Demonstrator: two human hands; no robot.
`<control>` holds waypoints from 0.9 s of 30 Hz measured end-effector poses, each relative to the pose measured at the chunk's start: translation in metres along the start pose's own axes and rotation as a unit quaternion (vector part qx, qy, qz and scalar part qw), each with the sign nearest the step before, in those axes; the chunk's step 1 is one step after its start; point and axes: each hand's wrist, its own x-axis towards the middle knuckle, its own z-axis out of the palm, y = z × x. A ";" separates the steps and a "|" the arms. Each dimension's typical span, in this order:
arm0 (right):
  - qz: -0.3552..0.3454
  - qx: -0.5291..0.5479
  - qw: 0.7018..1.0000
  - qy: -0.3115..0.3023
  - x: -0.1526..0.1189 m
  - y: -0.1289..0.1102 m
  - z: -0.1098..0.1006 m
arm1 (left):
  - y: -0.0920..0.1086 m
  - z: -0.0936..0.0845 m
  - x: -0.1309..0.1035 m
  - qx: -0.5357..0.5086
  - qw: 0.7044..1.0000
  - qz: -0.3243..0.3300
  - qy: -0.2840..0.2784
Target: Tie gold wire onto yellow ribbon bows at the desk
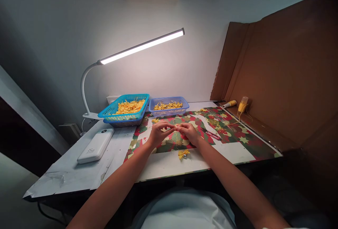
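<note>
My left hand (158, 133) and my right hand (188, 132) meet above the patterned sheet, fingertips pinched together. Whatever small thing is between them is mostly hidden by the fingers. A thin gold cord (177, 141) runs over the sheet just below the fingertips. Nearer the table's front edge lies a yellow ribbon bow (182, 154) with a small silvery bell. Another yellow bow (155, 120) rests behind my left hand. To the right of my right hand are pink-handled thread snips (212, 134).
A turquoise basket (124, 117) of yellow bows is stacked on another basket; a blue-violet basket (169, 112) holds more. A white power bank (96, 145) lies left, under a lamp (142, 47). Yellow thread spools (242, 106) stand beside a cardboard wall (277, 81). Gold cords (215, 123) lie right.
</note>
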 end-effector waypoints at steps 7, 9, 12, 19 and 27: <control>-0.039 -0.030 0.999 0.020 0.005 0.007 0.002 | 0.000 -0.003 0.000 0.053 0.993 -0.041 -0.099; -0.061 -0.042 0.997 0.027 0.006 0.009 0.004 | -0.002 0.000 -0.002 0.051 0.990 -0.056 -0.119; -0.081 -0.070 0.993 0.039 0.005 0.010 0.005 | -0.004 0.003 -0.003 0.036 0.989 -0.079 -0.120; -0.113 -0.136 0.983 0.052 0.002 0.012 0.006 | -0.002 0.004 -0.003 0.024 0.983 -0.132 -0.122; -0.135 -0.206 0.968 0.045 0.001 0.013 0.002 | -0.003 0.006 -0.003 0.022 0.987 -0.122 -0.101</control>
